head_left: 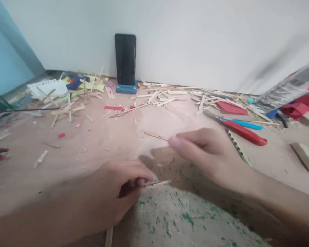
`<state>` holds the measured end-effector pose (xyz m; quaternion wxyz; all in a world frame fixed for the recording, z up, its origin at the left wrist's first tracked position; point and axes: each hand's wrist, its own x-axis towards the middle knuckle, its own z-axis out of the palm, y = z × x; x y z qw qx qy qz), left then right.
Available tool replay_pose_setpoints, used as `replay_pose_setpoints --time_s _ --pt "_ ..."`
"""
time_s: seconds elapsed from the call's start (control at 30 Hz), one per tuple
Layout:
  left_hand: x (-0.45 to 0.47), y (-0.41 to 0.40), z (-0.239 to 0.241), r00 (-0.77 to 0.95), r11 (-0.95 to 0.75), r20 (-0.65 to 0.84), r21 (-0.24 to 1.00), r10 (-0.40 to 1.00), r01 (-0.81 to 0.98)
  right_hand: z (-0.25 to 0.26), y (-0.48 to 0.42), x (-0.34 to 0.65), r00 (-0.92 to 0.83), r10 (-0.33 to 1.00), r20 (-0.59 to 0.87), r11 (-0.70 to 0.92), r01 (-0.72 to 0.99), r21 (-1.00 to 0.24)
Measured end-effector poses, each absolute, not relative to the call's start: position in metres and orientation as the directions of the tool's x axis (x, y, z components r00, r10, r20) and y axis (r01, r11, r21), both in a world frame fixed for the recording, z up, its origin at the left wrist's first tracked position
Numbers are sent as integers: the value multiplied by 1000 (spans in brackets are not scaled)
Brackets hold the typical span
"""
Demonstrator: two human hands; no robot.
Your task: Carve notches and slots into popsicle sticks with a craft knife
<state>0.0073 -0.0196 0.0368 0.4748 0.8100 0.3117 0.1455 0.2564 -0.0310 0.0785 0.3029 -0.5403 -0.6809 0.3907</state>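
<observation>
My left hand (128, 187) is closed in a pinch around a narrow wooden craft stick (159, 183), whose free end points right. Higher and to the right, my right hand (203, 151) is closed too, thumb against fingers. From its thumb tip another craft stick (156, 135) juts out to the left, with a small dark mark near the thumb. The two sticks are apart. A further stick (109, 236) shows partly from under my left forearm. Both hands are slightly blurred.
A dark phone (125, 60) stands in a blue holder (126, 87) against the white wall. Loose craft sticks (167, 99) lie along the wall. Red-handled scissors or a knife (244, 133), a dotted yellow strip (237, 147) and a wood block (305, 157) are at right. Green marks cover the near table.
</observation>
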Motion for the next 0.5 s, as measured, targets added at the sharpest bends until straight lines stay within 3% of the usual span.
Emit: replay_pose_setpoints --time_s 0.13,0.27,0.5 --pt "14 -25 40 622 27 -240 943 745 331 70 -34 270 -218 975 -38 108 620 -777" --pt "18 -32 45 585 275 -377 926 718 259 74 -42 279 -146 989 18 102 587 -803" --pt "28 -41 53 655 399 -413 899 633 181 76 -45 297 -36 983 179 179 394 -901"
